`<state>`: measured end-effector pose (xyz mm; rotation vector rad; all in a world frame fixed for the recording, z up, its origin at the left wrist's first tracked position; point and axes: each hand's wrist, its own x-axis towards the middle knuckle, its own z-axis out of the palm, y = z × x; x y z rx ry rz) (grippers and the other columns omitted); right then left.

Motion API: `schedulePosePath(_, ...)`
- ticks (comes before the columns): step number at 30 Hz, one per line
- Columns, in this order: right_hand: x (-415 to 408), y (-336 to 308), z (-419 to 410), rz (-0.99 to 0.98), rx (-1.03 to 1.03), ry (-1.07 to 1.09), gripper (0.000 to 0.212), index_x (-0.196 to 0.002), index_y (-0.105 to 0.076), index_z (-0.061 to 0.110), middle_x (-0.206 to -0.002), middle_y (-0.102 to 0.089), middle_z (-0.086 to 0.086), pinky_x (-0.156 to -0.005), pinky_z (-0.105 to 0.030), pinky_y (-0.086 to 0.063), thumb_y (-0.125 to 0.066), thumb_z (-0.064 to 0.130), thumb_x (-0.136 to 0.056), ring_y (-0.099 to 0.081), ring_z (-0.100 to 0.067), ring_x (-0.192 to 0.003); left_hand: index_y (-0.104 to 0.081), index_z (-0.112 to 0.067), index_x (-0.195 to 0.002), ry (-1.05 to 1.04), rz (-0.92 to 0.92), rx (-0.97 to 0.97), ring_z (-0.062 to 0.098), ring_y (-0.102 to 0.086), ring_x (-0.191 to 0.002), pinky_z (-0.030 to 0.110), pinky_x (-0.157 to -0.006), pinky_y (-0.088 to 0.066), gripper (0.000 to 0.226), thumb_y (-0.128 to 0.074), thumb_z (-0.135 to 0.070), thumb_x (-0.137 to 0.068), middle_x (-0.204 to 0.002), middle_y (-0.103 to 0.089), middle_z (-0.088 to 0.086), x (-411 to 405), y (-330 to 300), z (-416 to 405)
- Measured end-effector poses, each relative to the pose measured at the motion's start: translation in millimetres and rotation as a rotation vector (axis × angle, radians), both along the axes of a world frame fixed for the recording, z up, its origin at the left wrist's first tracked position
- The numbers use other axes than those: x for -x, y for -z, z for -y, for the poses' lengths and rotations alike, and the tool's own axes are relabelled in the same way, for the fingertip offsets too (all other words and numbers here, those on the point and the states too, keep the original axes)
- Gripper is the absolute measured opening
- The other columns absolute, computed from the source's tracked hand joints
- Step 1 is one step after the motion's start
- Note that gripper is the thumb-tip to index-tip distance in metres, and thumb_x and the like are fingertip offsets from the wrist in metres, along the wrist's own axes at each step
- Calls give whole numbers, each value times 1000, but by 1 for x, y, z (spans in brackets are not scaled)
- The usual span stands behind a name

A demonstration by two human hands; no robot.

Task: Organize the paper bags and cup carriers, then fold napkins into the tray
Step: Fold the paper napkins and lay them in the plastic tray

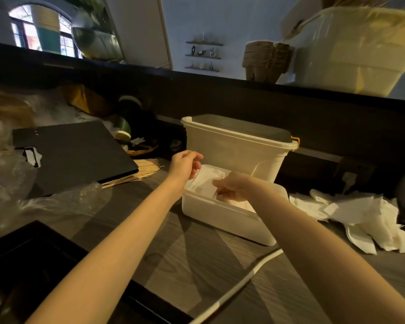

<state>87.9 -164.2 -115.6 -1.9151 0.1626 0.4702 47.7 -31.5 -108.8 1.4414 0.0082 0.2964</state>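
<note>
A folded napkin (207,183) is pinched by the right hand (232,187) inside the white tray (222,216) on the desk (197,258) — left hand (185,166) is held loose above the tray's edge, nothing gripped.

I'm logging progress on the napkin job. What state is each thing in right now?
Tray: open, partly filled with napkins.
Folded napkin: in the tray, pinched by the right hand.
Left hand: over the tray's far corner, fingers loosely curled.
Tall bin: upright, lid off.
Loose napkins: unfolded, heaped on the counter.
</note>
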Motion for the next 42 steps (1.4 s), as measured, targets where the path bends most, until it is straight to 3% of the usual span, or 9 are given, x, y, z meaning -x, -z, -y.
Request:
schedulePosePath(3, 0, -14, 7, 26, 15, -63, 28, -119, -47, -9, -87, -60, -16, -60, -25, -57, -51, 6, -95, -63, -21, -70, -56, -13, -78, 8, 7, -34, 8, -39, -53, 15, -46, -32, 26, -39, -12, -97, -62, -47, 3, 1, 1, 0)
schedulePosePath(6, 5, -26, 16, 10, 97, -124, 39, -128, -41, -11, -91, -66, -22, -67, -29, -58, -50, 7, -95, -68, -23, -71, -56, -13, -78, 14, 18, -60, 9, -41, -56, 18, -51, -34, 26, -39, -12, -97, -64, -47, 3, 1, 2, 1)
schedulePosePath(11, 11, -26, 17, 37, 184, -175, 45, -132, -38, -14, -124, -56, -28, -66, -33, -58, -52, 9, -95, -67, -27, -76, -56, -13, -78, 14, 22, -79, 9, -43, -58, 17, -52, -36, 26, -39, -10, -97, -64, -48, 3, 1, 3, 1)
schedulePosePath(15, 13, -32, 13, 90, 237, -171, 47, -133, -36, -14, -133, -48, -28, -77, -40, -56, -50, 12, -96, -65, -37, -96, -57, -14, -79, 23, 14, -100, 9, -45, -59, 17, -54, -38, 25, -40, -11, -97, -65, -49, 3, 1, 3, 1)
schedulePosePath(23, 18, -23, 5, 62, 285, -128, 56, -141, -32, 1, -139, -42, -23, -74, -36, -56, -55, 21, -95, -58, -33, -111, -58, -14, -79, 44, 24, -132, 11, -46, -61, 17, -55, -39, 25, -40, -11, -96, -67, -51, 4, -1, 6, -1)
schedulePosePath(28, 15, -23, 4, 16, 93, -55, 56, -140, -33, 2, -120, -50, -21, -64, -35, -57, -58, 16, -93, -60, -31, -102, -58, -13, -78, 48, 17, -112, 10, -45, -57, 12, -46, -38, 25, -41, -9, -95, -64, -51, 4, -2, 5, -1)
schedulePosePath(31, 12, -19, -4, 100, 209, -42, 49, -131, -41, -2, -89, -55, -15, -65, -30, -57, -61, 19, -91, -62, -23, -72, -58, -13, -77, 51, 14, -108, 10, -45, -56, 12, -44, -37, 26, -41, -8, -95, -64, -51, 4, -3, 5, -1)
schedulePosePath(35, 9, -13, -11, 127, 343, -44, 44, -123, -48, -7, -81, -61, -17, -42, -25, -54, -65, 11, -87, -61, -20, -56, -58, -13, -77, 51, 21, -122, 9, -46, -56, 14, -47, -38, 26, -41, -9, -96, -64, -51, 3, -3, 6, -1)
schedulePosePath(42, 10, -21, 4, 100, 114, 26, 13, -98, -57, -2, -70, -59, -10, -52, -23, -55, -63, 5, -88, -60, -15, -57, -58, -12, -76, 56, 23, -88, 10, -44, -55, 14, -45, -36, 26, -41, -8, -95, -62, -51, 3, -4, 7, -1)
